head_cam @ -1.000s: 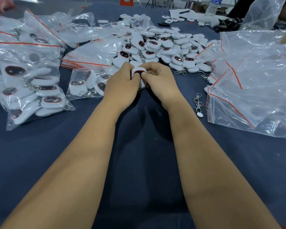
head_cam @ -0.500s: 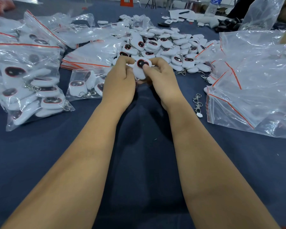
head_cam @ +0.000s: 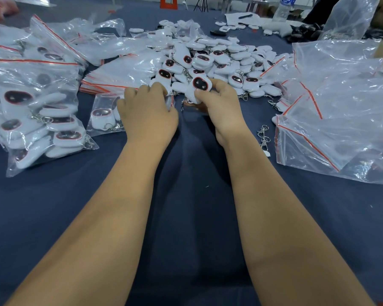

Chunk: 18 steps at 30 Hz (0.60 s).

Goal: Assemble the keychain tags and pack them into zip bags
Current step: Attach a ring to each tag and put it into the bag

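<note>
My right hand [head_cam: 221, 102] pinches a white keychain tag [head_cam: 200, 85] with a dark, red-rimmed face, held just above the blue table. My left hand [head_cam: 148, 111] has moved off that tag. Its curled fingers grip the right edge of a small zip bag [head_cam: 103, 117], which lies flat and holds a few tags. Behind both hands is a big pile of loose white tags [head_cam: 219, 60]. The tag's ring and clip are hidden under my right hand.
Filled zip bags [head_cam: 38, 111] lie at the left. A stack of flat empty bags [head_cam: 124, 76] sits behind the small bag. Large crumpled plastic bags [head_cam: 341, 120] fill the right. Loose metal clips [head_cam: 263, 135] lie by my right wrist on the blue tabletop [head_cam: 195, 195].
Both hands held one tag together before. Now my right hand alone has it, raised with its face up, and my left hand has shifted left onto the small zip bag.
</note>
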{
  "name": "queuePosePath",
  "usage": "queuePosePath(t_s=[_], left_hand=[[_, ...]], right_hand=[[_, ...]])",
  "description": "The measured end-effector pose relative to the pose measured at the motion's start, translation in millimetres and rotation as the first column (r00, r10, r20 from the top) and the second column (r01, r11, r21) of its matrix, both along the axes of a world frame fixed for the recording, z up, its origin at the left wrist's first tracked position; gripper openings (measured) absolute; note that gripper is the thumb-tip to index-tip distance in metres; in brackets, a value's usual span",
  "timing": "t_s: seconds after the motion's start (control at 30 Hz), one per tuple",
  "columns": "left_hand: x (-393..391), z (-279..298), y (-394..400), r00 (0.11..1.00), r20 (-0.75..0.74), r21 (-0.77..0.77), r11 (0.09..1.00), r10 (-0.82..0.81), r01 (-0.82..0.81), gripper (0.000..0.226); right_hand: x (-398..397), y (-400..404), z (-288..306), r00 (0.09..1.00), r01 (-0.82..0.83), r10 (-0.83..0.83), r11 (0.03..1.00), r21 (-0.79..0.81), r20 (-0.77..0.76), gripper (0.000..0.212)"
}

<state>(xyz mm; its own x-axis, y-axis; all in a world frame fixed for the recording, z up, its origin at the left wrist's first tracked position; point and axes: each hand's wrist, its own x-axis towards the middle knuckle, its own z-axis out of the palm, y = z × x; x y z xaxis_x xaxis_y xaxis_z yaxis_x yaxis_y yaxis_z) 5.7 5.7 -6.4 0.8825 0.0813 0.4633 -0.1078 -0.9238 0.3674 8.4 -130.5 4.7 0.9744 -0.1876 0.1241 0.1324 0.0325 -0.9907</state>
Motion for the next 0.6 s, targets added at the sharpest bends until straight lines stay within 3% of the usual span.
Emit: queuePosePath(t_s=[0.1,0.3,0.4,0.6], left_hand=[[0.2,-0.7,-0.9,0.999,-0.044,-0.006,1.0,-0.019,0.019,0.024],[-2.2,0.2,-2.3,0.998,-0.026,-0.017,0.999,-0.052,0.051,0.032],[-4.0,2.7,-2.2,0.997,-0.01,-0.18,0.981,-0.074,0.072,0.03],[-7.8,6.4,-2.2,0.992,0.075,-0.488,0.864,-0.098,0.123,0.028]], right_hand=[[-0.2,-1.7,-2.3,1.0,-0.01,0.011,0.999,-0.053,0.021,0.019],[-2.0,2.5,-2.7,0.994,-0.04,0.036,0.998,0.039,0.106,0.019],[-2.4,2.5,-2.8,0.993,-0.07,0.06,0.993,0.098,0.103,0.021],[-0.7,4.7,2.4,0.994,-0.075,0.053,0.964,0.253,0.096,0.014]])
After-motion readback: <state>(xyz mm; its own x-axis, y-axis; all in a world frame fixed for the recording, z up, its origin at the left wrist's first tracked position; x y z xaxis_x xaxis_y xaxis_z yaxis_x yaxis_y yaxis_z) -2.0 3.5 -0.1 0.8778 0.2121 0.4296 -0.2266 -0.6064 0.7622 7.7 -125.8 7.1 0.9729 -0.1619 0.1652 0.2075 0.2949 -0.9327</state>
